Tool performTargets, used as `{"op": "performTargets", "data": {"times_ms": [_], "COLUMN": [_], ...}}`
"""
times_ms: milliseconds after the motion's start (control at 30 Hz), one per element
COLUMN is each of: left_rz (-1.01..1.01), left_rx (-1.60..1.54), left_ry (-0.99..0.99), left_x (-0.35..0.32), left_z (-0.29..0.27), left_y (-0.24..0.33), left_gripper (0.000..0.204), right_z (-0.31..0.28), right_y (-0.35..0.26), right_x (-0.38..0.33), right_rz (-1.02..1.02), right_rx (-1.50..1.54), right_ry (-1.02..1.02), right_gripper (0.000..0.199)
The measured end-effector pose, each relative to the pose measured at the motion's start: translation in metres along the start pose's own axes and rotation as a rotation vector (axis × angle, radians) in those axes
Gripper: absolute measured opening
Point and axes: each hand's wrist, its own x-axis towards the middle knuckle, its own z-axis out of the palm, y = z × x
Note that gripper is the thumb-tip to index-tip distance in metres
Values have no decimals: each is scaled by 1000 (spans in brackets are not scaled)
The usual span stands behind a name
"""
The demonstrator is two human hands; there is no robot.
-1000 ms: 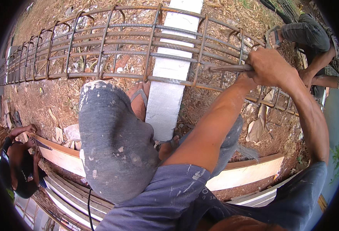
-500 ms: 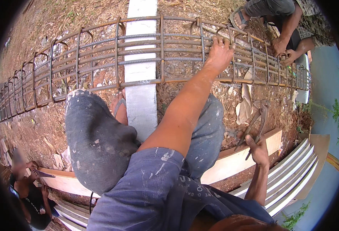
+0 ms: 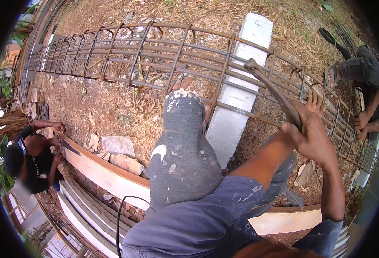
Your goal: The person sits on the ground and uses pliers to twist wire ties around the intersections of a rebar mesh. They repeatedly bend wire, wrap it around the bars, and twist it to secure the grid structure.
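Note:
In my right hand [image 3: 312, 135] is a pair of long-handled pincers [image 3: 273, 88]. The tool's head points up and to the left, over the rusty rebar cage [image 3: 183, 51], and its handles lie together in my grip. My left hand [image 3: 313, 103] reaches to the cage's right part, with stretched fingers over the bars. The right hand and the pincers partly cover my left hand and wrist. The long cage is made of several bars tied into rectangular stirrups.
A white block [image 3: 228, 124] lies crosswise under the cage. Past my knee [image 3: 183, 142] runs a wooden board [image 3: 107, 172]. At left, a person [image 3: 36, 157] holds a handsaw [image 3: 70, 146] by the board. Another person's hands [image 3: 363, 124] touch the cage's right end.
The view has swung left. My right hand has come up from beside my knee to the cage, bringing the pincers; their spread handles have come together. My left hand remains at the cage.

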Motion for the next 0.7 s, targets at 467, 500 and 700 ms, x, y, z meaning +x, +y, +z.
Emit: {"op": "performTargets", "data": {"times_ms": [467, 500, 700], "left_rz": [62, 43, 61], "left_rx": [-146, -135, -128], "left_ry": [31, 20, 11], "left_x": [28, 26, 28], "left_z": [-23, -21, -13], "left_y": [5, -3, -7], "left_gripper": [63, 63, 63], "right_z": [44, 50, 48], "right_y": [-16, -20, -53], "right_x": [169, 167, 168], "right_rz": [48, -5, -198], "right_rx": [-239, -230, -12], "right_ry": [-615, -633, -977], "right_gripper": [24, 25, 29]}}
